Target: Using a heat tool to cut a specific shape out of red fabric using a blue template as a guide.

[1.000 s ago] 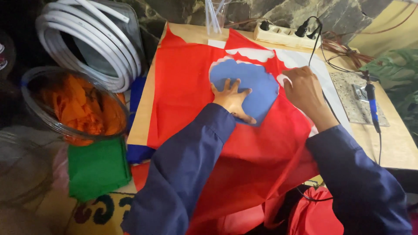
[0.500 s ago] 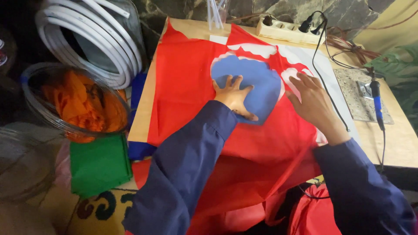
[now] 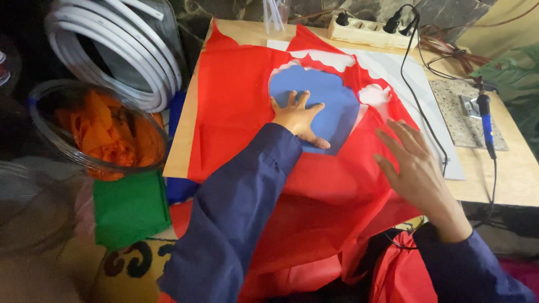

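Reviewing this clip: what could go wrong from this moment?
The left hand alone pins the blue piece on the red fabric; the right hand hovers open above it, so the layers might slip. Much red fabric hangs off the table edge and may drag. The black cable crosses the white sheet and could snag.

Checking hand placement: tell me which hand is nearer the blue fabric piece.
Left. The left hand lies flat on the blue fabric piece; the right hand is off to its right, over the red cloth.
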